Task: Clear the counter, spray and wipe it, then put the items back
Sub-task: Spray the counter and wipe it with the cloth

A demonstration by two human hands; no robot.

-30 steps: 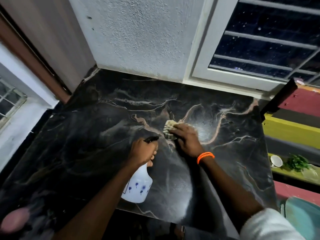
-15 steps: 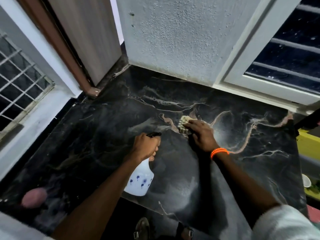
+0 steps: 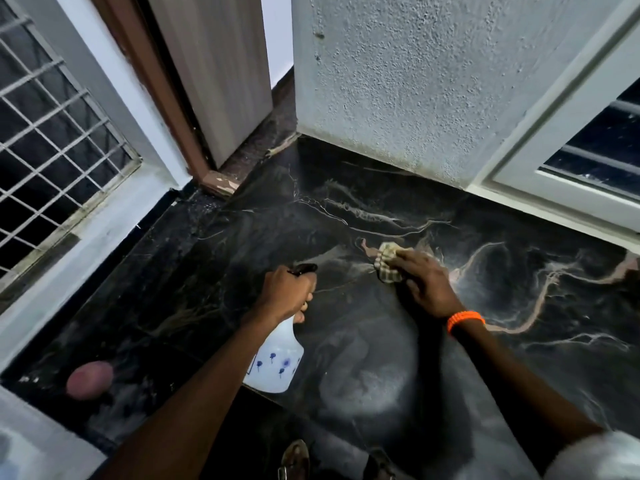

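The counter [image 3: 519,306] is black marble with pale veins and looks wet in patches. My left hand [image 3: 285,292] grips the neck of a white spray bottle [image 3: 277,362] with blue flower prints, held above the counter's front edge with its black nozzle pointing away from me. My right hand [image 3: 424,280], with an orange band at the wrist, presses a small checked cloth [image 3: 386,259] flat on the counter in the middle. Most of the cloth is hidden under the fingers.
A pinkish round object [image 3: 90,379] lies on the counter at the near left. A textured wall [image 3: 415,81] and a window frame [image 3: 554,161] close the back; a grilled window [image 3: 52,150] and a door frame [image 3: 166,98] stand at the left.
The view has swung left, showing the grilled window and door. My right hand has kept pressing the cloth in roughly the same patch of counter. My left hand still holds the bottle.
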